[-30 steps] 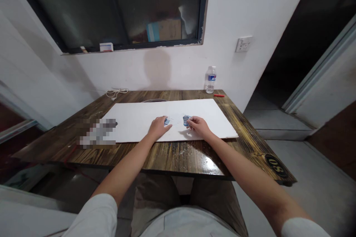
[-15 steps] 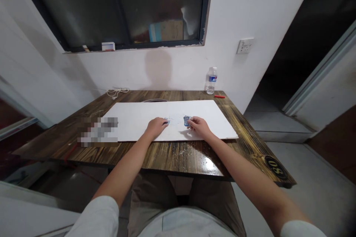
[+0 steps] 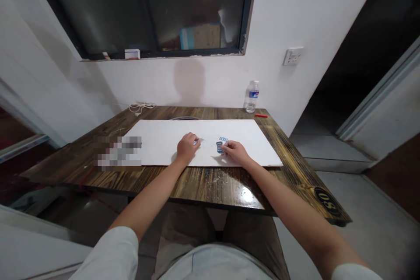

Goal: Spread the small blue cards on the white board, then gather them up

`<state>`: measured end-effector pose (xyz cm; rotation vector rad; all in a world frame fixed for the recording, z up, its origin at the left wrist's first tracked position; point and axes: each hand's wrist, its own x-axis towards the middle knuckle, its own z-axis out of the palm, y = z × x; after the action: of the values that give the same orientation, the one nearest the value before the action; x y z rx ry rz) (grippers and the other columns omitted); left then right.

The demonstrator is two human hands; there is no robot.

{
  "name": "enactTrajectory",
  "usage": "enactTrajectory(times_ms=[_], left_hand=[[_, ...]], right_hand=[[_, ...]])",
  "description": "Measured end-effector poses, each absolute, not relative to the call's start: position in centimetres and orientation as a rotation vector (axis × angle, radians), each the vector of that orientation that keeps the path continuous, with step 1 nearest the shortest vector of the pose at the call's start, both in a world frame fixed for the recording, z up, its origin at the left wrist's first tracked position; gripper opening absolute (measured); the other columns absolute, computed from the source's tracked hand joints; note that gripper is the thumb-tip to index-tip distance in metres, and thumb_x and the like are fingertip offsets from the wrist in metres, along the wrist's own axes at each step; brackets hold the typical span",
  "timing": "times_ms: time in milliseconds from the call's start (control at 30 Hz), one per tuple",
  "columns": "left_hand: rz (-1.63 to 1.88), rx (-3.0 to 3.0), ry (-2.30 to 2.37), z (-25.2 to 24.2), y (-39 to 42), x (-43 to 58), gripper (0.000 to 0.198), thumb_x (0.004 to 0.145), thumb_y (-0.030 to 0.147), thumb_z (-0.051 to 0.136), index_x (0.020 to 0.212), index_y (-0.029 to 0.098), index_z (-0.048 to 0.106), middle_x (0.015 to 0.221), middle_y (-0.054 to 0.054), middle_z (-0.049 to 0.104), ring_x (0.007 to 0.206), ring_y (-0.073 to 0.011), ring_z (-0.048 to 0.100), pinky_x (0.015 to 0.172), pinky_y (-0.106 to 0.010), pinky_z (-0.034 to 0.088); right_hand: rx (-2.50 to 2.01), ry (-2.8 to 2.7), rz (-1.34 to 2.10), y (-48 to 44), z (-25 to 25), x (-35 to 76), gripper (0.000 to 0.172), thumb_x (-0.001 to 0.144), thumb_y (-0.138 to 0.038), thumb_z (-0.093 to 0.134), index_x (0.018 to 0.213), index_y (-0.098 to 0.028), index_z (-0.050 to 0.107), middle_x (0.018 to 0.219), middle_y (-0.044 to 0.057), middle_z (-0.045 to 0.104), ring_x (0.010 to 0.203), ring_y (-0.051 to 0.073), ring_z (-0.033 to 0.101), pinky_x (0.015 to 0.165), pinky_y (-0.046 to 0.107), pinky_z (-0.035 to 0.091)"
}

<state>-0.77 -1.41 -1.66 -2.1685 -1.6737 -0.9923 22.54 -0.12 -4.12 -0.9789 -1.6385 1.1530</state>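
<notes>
My left hand (image 3: 187, 148) is over the middle of the white board (image 3: 160, 140), its fingers pinched on a small blue-and-white piece (image 3: 195, 142) mostly hidden by the hand. To its right, my right hand (image 3: 237, 152) grips the edge of a flat, dark blue piece (image 3: 219, 148) with pale bars, between thumb and fingers. Just beyond that piece, a row of small blue-outlined shapes (image 3: 223, 139) shows on the board. Faint marks lie on the board between the hands. What the pieces are is too small to make out.
The board lies on a dark wooden table (image 3: 210, 183). Along the back are a water bottle (image 3: 252, 96), a red pen-like stick (image 3: 261, 116) and a white cable (image 3: 141, 107). A blurred patch (image 3: 120, 153) covers the board's left end. A number plate (image 3: 326, 200) marks the right corner.
My left hand has turned more upright, fingers curled in. My right hand has drawn its blue piece slightly toward me, so the row of blue-outlined shapes beyond it now shows clearly.
</notes>
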Motion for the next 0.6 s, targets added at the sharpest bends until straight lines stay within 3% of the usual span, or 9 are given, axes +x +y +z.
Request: enactTrajectory(times_ms=[267,600], left_hand=[[-0.901,-2.425,-1.255,-1.7,-3.1,2.3,0.018,0.092,0.024,0.049,0.078,0.02,0.06,0.084,-0.007,0.063,0.086,-0.0202,0.058,0.078,-0.033,0.046],[-0.803,-2.502,-0.939,-2.3,-3.4,3.2,0.023,0.094,0.028,0.049,0.078,0.019,0.063,0.082,-0.006,0.066,0.079,-0.0177,0.06,0.069,-0.03,0.045]], right_hand=[[-1.04,-1.722,1.109,-0.3,-4.2,22.1,0.036,0.067,-0.053,0.066,0.056,-0.02,0.059,0.053,-0.002,0.058,0.052,0.012,0.045,0.053,0.025,0.033],[-0.942,-1.609,1.286,-0.3,-3.9,22.2,0.041,0.067,-0.059,0.068,0.063,-0.019,0.062,0.057,0.0,0.062,0.058,0.015,0.055,0.063,0.028,0.043]])
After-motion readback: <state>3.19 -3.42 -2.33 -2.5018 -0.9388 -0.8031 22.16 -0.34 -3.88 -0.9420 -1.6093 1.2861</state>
